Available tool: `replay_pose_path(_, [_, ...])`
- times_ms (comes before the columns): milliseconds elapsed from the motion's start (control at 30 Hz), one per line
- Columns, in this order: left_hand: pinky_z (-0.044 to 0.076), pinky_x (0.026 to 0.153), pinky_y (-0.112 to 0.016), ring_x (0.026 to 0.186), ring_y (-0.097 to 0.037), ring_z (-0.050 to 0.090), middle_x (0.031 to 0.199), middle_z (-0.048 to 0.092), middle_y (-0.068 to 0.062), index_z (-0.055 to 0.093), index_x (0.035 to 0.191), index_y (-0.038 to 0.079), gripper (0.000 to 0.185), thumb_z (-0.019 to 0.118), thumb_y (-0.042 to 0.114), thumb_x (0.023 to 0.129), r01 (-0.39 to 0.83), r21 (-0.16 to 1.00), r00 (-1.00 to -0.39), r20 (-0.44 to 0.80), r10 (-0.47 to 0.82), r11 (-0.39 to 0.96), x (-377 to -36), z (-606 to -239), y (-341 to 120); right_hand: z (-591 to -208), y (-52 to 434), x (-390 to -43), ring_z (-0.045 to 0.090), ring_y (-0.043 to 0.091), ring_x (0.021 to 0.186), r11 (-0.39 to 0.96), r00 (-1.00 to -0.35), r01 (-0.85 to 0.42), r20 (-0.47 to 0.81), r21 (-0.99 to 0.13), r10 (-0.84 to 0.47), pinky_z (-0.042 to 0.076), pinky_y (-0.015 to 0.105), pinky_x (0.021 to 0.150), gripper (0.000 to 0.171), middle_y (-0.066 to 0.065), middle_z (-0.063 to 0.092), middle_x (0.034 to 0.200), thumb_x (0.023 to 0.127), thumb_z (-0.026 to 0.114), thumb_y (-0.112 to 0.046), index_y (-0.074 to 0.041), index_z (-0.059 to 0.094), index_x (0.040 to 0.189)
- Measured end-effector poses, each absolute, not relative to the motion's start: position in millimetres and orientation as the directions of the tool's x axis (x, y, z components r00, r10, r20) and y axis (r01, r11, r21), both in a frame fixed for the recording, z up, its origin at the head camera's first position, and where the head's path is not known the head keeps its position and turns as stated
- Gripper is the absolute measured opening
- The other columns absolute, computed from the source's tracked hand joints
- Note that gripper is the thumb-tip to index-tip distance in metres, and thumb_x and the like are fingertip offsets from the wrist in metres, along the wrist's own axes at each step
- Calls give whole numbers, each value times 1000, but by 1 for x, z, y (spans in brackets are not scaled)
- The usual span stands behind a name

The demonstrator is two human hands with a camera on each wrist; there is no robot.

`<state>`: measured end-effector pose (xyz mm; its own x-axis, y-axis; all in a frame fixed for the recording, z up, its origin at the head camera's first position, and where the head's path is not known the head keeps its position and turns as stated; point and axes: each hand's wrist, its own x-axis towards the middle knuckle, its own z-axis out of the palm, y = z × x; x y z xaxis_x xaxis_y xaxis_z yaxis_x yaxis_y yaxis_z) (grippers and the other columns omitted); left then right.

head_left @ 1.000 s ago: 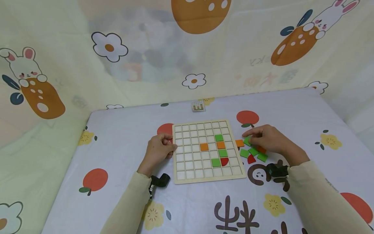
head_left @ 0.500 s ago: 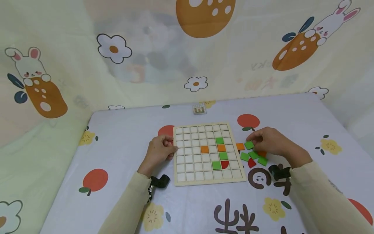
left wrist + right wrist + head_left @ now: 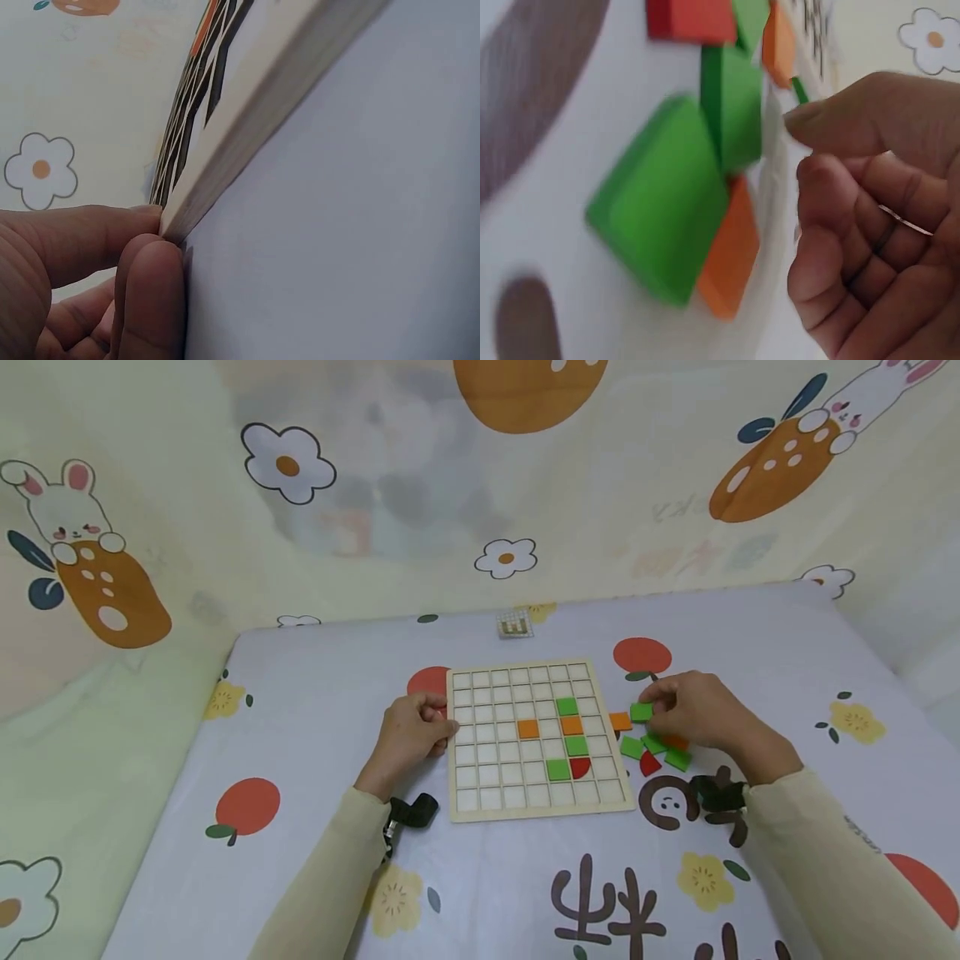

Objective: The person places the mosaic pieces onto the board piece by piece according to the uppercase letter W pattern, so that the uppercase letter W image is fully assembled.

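A square wooden grid board [image 3: 472, 817] lies on the table, with several green, orange and red tiles set in its cells. At its left edge my left hand [image 3: 408, 735] pinches the frame; in the left wrist view the thumb [image 3: 105, 232] lies on the upper edge and curled fingers meet the side. To the right of the board my right hand [image 3: 697, 714] pinches a green square tile [image 3: 641, 712] between thumb and fingers. Only a sliver of that tile shows by the thumb in the right wrist view. The right fingers partly cover an orange tile [image 3: 677, 742].
Loose green tiles [image 3: 632, 747] and a red quarter-round tile [image 3: 649, 763] lie below the right hand. An orange tile [image 3: 620, 721] sits against the board's right edge. A small patterned card [image 3: 514, 625] lies behind the board. A printed cloth hangs at the back.
The right fingers have closed on the green tile, which has turned square to the board and shifted slightly. The left hand stays at the board's edge. The head view has tilted a little.
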<state>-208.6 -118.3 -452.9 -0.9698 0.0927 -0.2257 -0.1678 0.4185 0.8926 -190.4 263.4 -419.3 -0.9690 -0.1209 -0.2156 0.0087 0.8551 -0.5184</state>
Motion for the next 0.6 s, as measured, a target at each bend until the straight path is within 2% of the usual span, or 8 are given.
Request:
replay_pose_path(133, [57,56,-29,57,-18,62,79,60,-11,61,113,6,35,77,8,82,-175,892,-968,-233,91,416,-209,-453,-118,-418,252,-186,53,23,81,817,-970,15,-206,-577,-128,49,28,59,27,5,61,80,81,75,-16,-6,70,105])
replay_pose_path(433, [58,56,-29,59,-18,62,80,59,-11,61,112,6,35,77,7,81,-177,897,-969,-230,86,405,-210,-453,-117,-417,212,-171,55,20,76,759,-967,-2,-192,-651,-168,49,26,55,28,4,63,81,78,76,-12,-7,70,105])
replay_pose_path(600, [58,57,-29,59,-18,62,81,59,-11,61,111,6,35,78,6,80,-180,898,-970,-229,79,401,-209,-454,-117,-419,194,-168,56,18,74,727,-962,-64,-153,-684,-228,48,26,57,26,2,62,78,78,76,-9,-7,71,104])
